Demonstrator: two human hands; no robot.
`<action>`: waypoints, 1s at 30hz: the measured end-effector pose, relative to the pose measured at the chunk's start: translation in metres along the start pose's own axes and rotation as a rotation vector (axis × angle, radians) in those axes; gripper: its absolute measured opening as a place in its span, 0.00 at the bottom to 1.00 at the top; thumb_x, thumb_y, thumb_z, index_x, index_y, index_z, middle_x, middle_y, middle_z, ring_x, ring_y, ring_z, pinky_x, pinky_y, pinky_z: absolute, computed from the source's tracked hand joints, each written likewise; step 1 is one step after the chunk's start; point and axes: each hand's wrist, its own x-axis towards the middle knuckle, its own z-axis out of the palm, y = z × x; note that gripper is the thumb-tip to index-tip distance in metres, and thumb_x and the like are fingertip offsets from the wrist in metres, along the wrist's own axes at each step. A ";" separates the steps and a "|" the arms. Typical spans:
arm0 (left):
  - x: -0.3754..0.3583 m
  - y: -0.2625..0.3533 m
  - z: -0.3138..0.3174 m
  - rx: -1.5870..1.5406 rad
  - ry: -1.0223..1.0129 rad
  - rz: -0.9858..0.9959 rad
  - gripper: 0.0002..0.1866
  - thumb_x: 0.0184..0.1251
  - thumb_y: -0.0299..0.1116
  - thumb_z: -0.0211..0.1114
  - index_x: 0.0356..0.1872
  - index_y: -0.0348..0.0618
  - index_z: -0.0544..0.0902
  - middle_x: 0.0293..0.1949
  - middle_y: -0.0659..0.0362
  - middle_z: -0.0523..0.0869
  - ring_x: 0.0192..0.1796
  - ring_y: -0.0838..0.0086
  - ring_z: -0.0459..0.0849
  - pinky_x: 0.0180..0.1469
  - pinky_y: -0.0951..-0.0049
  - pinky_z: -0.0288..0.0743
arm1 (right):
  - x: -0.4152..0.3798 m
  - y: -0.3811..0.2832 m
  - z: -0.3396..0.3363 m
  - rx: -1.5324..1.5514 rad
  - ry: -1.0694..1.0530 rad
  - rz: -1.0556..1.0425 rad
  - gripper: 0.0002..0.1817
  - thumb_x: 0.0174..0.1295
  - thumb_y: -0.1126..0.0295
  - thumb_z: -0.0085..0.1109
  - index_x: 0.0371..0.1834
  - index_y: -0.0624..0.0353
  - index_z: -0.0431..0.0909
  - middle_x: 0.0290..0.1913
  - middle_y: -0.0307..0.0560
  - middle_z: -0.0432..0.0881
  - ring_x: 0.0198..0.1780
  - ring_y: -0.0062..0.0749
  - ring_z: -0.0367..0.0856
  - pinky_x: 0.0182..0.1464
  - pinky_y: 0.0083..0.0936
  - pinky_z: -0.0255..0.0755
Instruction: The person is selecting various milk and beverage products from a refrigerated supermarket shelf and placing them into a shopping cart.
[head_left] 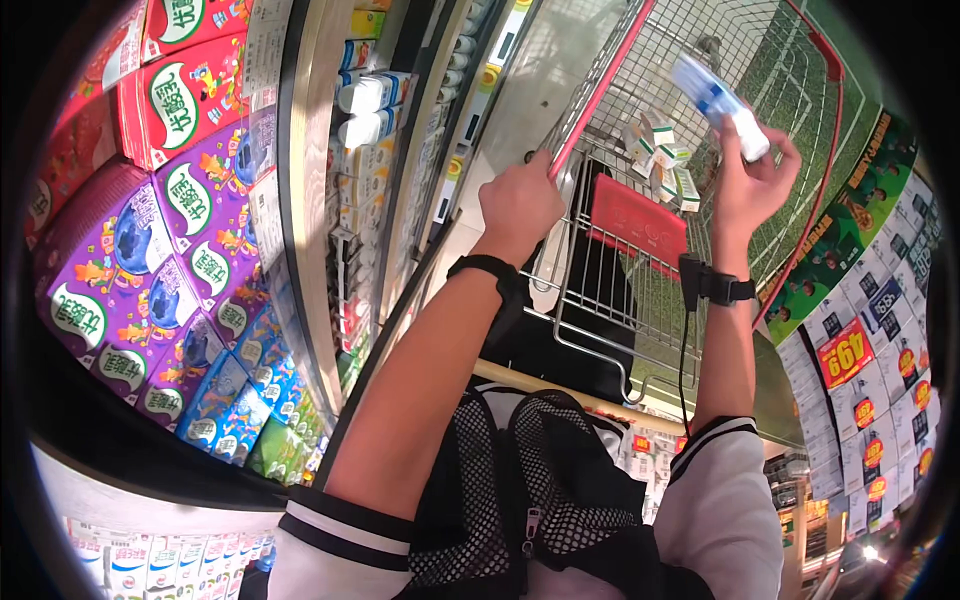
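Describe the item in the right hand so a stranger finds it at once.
Look at the shopping cart. Over it, the right hand holds a long white-and-blue item. It is held up, while the small boxes lie in the cart.

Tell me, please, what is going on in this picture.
A shopper's left hand grips the red rail of a wire shopping cart. The right hand holds a white-and-blue container above the basket, its label too blurred to read. Several small boxes lie in the cart, and purple drink packs line the shelf to the left.
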 end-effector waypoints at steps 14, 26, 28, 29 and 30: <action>0.000 0.004 -0.009 0.012 -0.052 -0.027 0.13 0.76 0.44 0.59 0.53 0.52 0.83 0.31 0.46 0.90 0.39 0.45 0.90 0.41 0.45 0.82 | 0.001 0.259 -0.106 -0.743 -0.069 0.484 0.27 0.47 0.66 0.82 0.48 0.60 0.79 0.47 0.51 0.85 0.47 0.40 0.87 0.55 0.37 0.80; -0.001 0.007 -0.011 0.005 -0.075 -0.049 0.14 0.75 0.44 0.60 0.54 0.52 0.84 0.32 0.46 0.90 0.41 0.45 0.90 0.44 0.43 0.80 | -0.010 0.295 -0.120 -0.647 -0.176 0.529 0.23 0.49 0.66 0.80 0.48 0.59 0.84 0.50 0.53 0.87 0.54 0.45 0.87 0.59 0.38 0.78; -0.001 0.006 -0.010 -0.013 -0.058 -0.050 0.14 0.75 0.45 0.60 0.55 0.53 0.84 0.33 0.46 0.90 0.41 0.45 0.90 0.44 0.43 0.80 | -0.010 0.311 -0.128 -0.690 -0.191 0.514 0.22 0.51 0.65 0.78 0.49 0.58 0.85 0.51 0.54 0.88 0.54 0.46 0.87 0.59 0.38 0.78; -0.001 0.007 -0.008 -0.008 -0.056 -0.050 0.14 0.75 0.45 0.60 0.55 0.53 0.84 0.33 0.46 0.90 0.41 0.45 0.90 0.44 0.43 0.80 | -0.010 0.319 -0.132 -0.730 -0.213 0.498 0.21 0.54 0.65 0.76 0.50 0.58 0.86 0.52 0.55 0.88 0.55 0.46 0.87 0.59 0.38 0.78; -0.002 0.008 -0.007 -0.009 -0.046 -0.048 0.15 0.75 0.44 0.61 0.55 0.53 0.84 0.34 0.46 0.90 0.42 0.45 0.90 0.44 0.43 0.81 | -0.008 0.318 -0.134 -0.718 -0.214 0.501 0.21 0.54 0.65 0.76 0.50 0.58 0.86 0.52 0.55 0.88 0.55 0.46 0.87 0.59 0.38 0.78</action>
